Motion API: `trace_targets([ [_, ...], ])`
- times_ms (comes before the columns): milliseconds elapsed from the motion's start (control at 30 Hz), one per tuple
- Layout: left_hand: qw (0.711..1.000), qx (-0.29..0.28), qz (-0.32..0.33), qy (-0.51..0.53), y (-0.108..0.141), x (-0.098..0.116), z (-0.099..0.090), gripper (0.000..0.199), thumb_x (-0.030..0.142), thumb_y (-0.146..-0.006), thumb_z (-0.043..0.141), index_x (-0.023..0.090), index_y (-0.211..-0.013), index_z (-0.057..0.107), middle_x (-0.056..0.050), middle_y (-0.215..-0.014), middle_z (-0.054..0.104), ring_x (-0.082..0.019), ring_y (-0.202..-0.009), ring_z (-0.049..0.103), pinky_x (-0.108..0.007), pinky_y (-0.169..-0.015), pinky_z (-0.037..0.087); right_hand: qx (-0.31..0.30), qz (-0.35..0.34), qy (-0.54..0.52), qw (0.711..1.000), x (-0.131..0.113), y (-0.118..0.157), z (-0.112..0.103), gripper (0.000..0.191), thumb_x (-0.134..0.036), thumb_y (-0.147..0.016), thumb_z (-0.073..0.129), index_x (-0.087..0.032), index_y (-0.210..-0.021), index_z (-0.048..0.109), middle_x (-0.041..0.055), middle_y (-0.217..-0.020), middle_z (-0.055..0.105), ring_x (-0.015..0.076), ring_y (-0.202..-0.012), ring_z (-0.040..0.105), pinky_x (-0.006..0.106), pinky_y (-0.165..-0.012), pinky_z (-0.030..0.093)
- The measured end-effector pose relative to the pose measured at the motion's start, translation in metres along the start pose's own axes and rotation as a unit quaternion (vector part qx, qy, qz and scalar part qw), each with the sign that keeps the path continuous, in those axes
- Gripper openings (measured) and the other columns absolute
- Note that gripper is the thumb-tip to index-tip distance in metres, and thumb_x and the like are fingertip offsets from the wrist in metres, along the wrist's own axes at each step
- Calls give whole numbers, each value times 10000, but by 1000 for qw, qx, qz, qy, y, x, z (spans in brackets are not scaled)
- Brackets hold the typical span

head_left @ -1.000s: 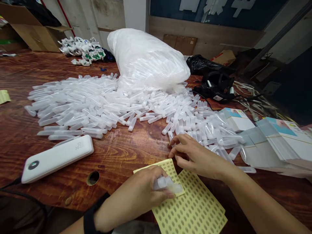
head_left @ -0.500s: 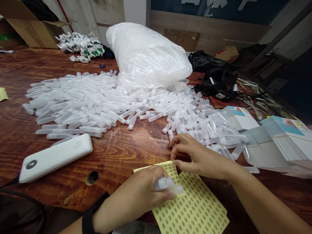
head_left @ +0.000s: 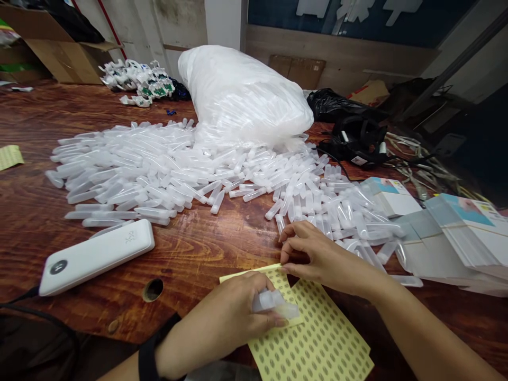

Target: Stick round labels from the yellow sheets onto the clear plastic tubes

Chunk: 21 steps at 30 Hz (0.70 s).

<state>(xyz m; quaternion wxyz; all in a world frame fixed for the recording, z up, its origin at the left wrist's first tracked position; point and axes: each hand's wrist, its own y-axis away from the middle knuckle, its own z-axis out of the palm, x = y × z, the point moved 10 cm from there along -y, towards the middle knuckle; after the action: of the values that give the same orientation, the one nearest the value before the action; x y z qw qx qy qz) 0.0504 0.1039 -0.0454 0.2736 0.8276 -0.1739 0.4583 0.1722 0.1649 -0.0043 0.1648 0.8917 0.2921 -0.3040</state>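
My left hand [head_left: 228, 307] is closed around a few small translucent plastic tubes [head_left: 268, 300], their ends poking out between thumb and fingers. It rests over yellow sticker sheets [head_left: 313, 333] printed with rows of small dark ovals. The upper sheet has a folded or curled top edge. At that sheet's top corner, the thumb and a fingertip of my right hand [head_left: 317, 256] pinch together; its other fingers are curled. Whether a single sticker is between those fingertips is too small to tell. Beyond the hands spreads a large pile of similar tubes [head_left: 159, 164].
A big white plastic bag [head_left: 246, 95] stands behind the pile. A white power bank [head_left: 97, 256] with a cable lies at left, near a round hole [head_left: 153, 290] in the wooden table. Stacks of printed cards [head_left: 472, 227] are at right. Black straps [head_left: 357, 140] lie farther back.
The view has shifted slightly, so the background sits a little lower and farther right. Both hands keep nearly the same pose on the sheets.
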Motion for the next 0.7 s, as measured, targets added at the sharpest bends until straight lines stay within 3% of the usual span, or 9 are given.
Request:
trace_targets([
  [300,1000,-2,-3,4,0,1,0,254,375,-875,797,219,-843,600,49,-832,643,-164,-747,564,-258,-642,351,15,-4,4,1000,-2,3,-4,19,-255,-951,714,-239,-943,719,58,-1109,616,231,-1118,577,388,-967,494],
  [700,1000,10,-1,10,0,-1,0,287,332,-880,766,215,-772,527,71,-759,568,-135,-663,465,-262,-591,294,-2,-10,4,1000,-2,1,3,151,-313,-1012,646,-221,-899,685,57,-1117,609,227,-1127,549,389,-979,460],
])
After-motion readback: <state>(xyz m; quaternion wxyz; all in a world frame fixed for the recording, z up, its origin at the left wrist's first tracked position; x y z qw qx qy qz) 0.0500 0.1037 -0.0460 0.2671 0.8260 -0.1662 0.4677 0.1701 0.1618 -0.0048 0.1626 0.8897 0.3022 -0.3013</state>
